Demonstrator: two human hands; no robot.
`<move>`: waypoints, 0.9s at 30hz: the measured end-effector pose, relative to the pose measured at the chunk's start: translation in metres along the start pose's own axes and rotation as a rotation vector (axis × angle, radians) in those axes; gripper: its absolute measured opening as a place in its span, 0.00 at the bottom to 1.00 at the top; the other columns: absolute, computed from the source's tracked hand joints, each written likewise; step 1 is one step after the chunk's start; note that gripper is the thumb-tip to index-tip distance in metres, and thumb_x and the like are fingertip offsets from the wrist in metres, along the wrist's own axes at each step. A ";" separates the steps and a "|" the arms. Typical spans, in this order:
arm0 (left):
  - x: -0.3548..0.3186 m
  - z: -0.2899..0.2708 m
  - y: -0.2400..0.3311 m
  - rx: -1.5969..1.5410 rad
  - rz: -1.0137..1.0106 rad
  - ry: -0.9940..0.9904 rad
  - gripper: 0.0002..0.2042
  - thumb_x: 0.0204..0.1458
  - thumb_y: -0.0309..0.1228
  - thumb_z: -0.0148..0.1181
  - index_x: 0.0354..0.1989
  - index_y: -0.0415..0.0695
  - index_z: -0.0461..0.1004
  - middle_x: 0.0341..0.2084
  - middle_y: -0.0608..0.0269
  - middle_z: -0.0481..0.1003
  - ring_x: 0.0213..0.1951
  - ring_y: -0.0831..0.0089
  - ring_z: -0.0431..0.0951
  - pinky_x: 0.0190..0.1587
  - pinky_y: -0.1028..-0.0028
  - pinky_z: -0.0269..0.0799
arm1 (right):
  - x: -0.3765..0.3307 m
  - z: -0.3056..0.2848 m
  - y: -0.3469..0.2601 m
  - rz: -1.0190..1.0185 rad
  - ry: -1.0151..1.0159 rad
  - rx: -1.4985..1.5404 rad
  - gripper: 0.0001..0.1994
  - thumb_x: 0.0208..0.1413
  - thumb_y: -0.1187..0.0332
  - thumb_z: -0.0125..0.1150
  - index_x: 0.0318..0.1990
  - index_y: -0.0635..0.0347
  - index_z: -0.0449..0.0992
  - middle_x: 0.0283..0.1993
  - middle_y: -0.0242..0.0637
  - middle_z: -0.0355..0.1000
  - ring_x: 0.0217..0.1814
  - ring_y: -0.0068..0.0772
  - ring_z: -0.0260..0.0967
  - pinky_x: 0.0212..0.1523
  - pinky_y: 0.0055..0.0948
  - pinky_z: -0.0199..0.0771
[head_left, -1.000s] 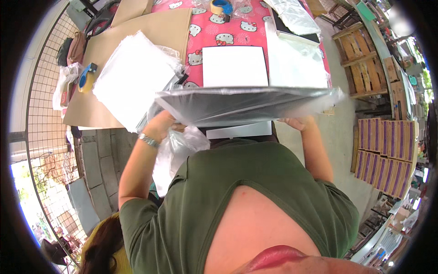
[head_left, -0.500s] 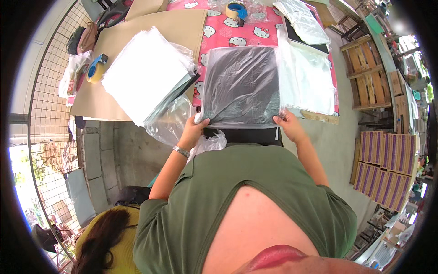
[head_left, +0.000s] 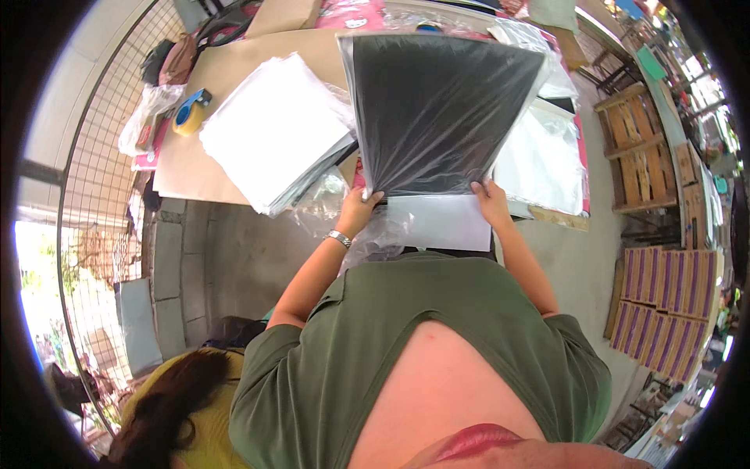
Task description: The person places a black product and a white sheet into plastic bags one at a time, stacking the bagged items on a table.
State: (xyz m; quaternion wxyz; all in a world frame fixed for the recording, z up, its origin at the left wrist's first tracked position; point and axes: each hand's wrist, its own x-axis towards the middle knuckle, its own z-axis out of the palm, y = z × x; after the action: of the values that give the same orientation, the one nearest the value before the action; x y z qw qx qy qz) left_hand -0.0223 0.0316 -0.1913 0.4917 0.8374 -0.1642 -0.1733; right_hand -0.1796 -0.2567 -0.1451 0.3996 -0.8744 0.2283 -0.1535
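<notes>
2 hands (head_left: 359, 214) (head_left: 491, 206) hold a black panel (head_left: 439, 113) (plastic-wrapped).

Clock centred on the wrapped black panel (head_left: 441, 113), 12 pointing away from the person. Panel, gripped along its near edge by left hand (head_left: 362, 209) at 7 and right hand (head_left: 491, 205) at 5, blocks a straight pass toward 12. At 9: white sheet stack (head_left: 269, 129), just beside; farther out, blue tape dispenser (head_left: 190, 113), near the stack. Bare brown cardboard (head_left: 242, 59) gives landing room between 9 and 10. At 4: clear-bagged stack (head_left: 543, 164) obstructs. At 6: white sheet (head_left: 449, 223), then green top (head_left: 422, 289). At 7: loose clear plastic (head_left: 383, 233), below left hand. Open gaps down to floor (head_left: 250, 258) at 8 and 5, outside both forearms.
</notes>
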 end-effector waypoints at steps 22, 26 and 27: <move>-0.019 -0.190 -0.013 0.463 -0.496 0.691 0.28 0.49 0.52 0.52 0.31 0.31 0.74 0.35 0.39 0.73 0.41 0.46 0.73 0.43 0.58 0.67 | 0.182 0.243 -0.186 -0.037 -0.455 -0.099 0.14 0.50 0.64 0.58 0.37 0.68 0.72 0.25 0.43 0.72 0.21 0.33 0.72 0.25 0.33 0.73; -0.037 -0.180 -0.003 0.386 -0.409 0.792 0.26 0.48 0.50 0.55 0.35 0.31 0.71 0.35 0.40 0.73 0.41 0.46 0.72 0.43 0.59 0.67 | 0.175 0.240 -0.183 0.030 -0.426 0.018 0.14 0.49 0.66 0.59 0.38 0.70 0.70 0.26 0.43 0.72 0.22 0.35 0.72 0.25 0.34 0.73; -0.045 -0.179 -0.001 0.394 -0.369 0.840 0.26 0.47 0.50 0.56 0.35 0.32 0.70 0.35 0.41 0.73 0.40 0.46 0.72 0.43 0.59 0.66 | 0.172 0.230 -0.187 0.110 -0.475 0.079 0.15 0.49 0.66 0.59 0.39 0.69 0.70 0.30 0.45 0.72 0.25 0.35 0.73 0.27 0.34 0.74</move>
State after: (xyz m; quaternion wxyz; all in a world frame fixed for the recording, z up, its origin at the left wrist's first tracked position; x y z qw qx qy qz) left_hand 0.0186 0.1896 -0.1043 0.3091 0.9268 0.1695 0.1292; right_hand 0.1219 -0.0939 -0.1325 0.4836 -0.8559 0.1693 0.0698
